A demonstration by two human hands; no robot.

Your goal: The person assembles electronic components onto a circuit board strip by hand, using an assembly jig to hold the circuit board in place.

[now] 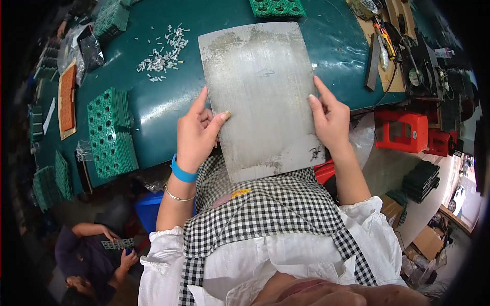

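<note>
Left hand (196, 133): thumb over the grey metal plate (260, 86), fingers curled under its left edge. Right hand (329, 118): fingers together, pinching its right edge.

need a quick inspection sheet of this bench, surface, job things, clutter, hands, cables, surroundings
surface: dark green bench top, glossy, bare in patches.
job's things: grey metal plate, scuffed, its near edge over the bench rim.
clutter: stack of green perforated boards at left; scatter of small white pieces; another green board at the far edge; orange board far left.
hands: left hand grips the plate's left edge; right hand grips its right edge.
cables: wires and tools at far right by a black box.
surroundings: red stool below right; another person seated lower left, holding a board.
</note>
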